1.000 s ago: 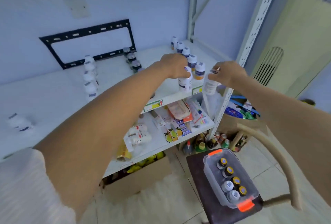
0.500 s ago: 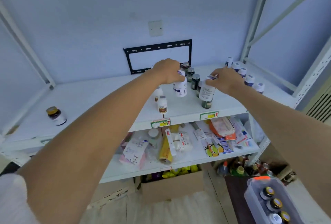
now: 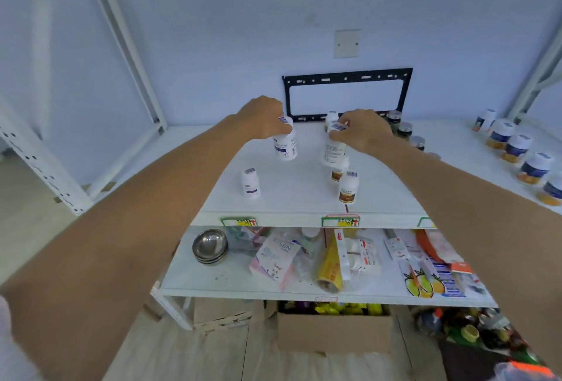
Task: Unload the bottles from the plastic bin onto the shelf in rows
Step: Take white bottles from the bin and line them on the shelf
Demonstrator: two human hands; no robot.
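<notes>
1. My left hand (image 3: 265, 117) grips the cap end of a white bottle (image 3: 285, 144) from above, fingers curled round its top; the bottle hangs slightly tilted over the middle of the top shelf (image 3: 298, 195), and I cannot tell whether its base touches the board.
2. My right hand (image 3: 362, 131) grips a second white bottle (image 3: 334, 151) in the same way, by the barcoded cap, just right of the first; its base too is hard to judge against the shelf.
3. A small white bottle with a purple label (image 3: 251, 183) stands upright on the shelf, near and left of my left hand.
4. Two white bottles with brown labels (image 3: 347, 186) stand one behind the other, near and below my right hand; the farther one is partly hidden by the held bottle.
5. Dark-capped jars (image 3: 406, 129) form a row behind my right hand, running toward the near right.
6. Blue-and-orange labelled bottles (image 3: 517, 149) line the far right of the shelf in a row.
7. The plastic bin (image 3: 523, 371) shows only as a clear corner with an orange clip at the lower right edge; its contents are out of view.
8. The lower shelf (image 3: 219, 277) carries stacked steel bowls (image 3: 209, 246) and assorted packets.
</notes>
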